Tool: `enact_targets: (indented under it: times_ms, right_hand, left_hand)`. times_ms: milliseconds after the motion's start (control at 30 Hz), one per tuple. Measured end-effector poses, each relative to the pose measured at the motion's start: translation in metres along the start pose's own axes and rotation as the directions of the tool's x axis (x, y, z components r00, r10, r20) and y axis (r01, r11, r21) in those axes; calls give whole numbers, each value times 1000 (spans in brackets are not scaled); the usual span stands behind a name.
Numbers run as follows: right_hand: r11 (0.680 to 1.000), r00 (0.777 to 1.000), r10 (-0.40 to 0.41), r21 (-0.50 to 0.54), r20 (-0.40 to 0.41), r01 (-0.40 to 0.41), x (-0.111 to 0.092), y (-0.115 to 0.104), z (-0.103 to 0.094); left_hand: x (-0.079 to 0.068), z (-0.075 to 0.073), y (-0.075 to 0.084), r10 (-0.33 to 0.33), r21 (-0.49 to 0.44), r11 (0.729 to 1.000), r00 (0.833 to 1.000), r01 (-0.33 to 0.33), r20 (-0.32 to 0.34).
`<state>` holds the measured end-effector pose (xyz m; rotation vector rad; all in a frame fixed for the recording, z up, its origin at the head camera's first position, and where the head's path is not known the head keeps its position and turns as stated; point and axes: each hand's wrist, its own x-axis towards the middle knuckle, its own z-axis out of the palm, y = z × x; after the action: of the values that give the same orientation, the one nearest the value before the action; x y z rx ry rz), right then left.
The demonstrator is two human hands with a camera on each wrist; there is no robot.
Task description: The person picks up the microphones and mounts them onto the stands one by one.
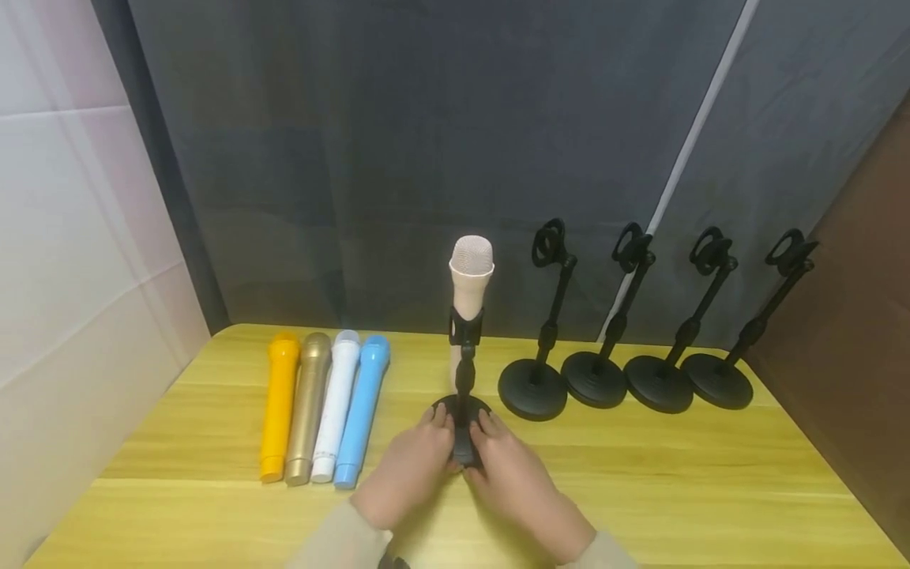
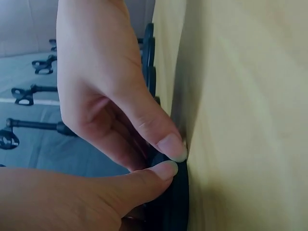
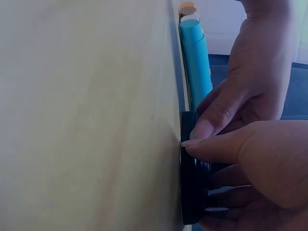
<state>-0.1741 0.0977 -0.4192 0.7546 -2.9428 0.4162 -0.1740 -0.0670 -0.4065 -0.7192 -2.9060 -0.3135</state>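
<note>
A pale pink microphone [image 1: 469, 292] stands upright in the clip of a black desk microphone stand [image 1: 465, 375] at the middle of the table. My left hand [image 1: 415, 465] grips the left side of the stand's round base [image 3: 192, 183], and my right hand [image 1: 515, 476] grips its right side. Both thumbs meet at the near edge of the base, as the left wrist view shows, with the fingers lying over its top. The base sits on the tabletop; much of it is hidden under the fingers.
Left of the hands lie a yellow microphone [image 1: 280, 407], a gold one [image 1: 309, 409], a white one [image 1: 337, 407] and a blue microphone [image 1: 363, 411], side by side. Several black stands with vacant clips, the nearest a black stand [image 1: 533, 390], line the right. A grey curtain [image 1: 426, 158] hangs behind the wooden table [image 1: 682, 490].
</note>
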Motion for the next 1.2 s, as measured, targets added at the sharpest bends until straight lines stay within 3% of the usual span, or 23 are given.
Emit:
enact_targets:
  times_ms: [200,400,567,967,1200]
  right_hand:
    - [999,999,-24,-24,-28,23,11,1,-2]
    - [1000,999,9,7,-38,-8,24,2,-2]
    - [1000,999,18,-1,-47,-18,35,6,0]
    - [995,995,85,42,41,-87,62,22,0]
    - [995,993,100,4,59,-100,76,23,0]
  left_hand:
    - [9,-1,-5,1,-14,1000,1000,-1,7]
    - [21,-3,-11,-11,-9,1000,1000,11,23]
    - [31,-6,-19,-13,-67,998,998,17,61]
    - [58,-1,-29,-53,-56,997,992,59,111]
    - [67,0,-41,-75,-85,993,989,86,127]
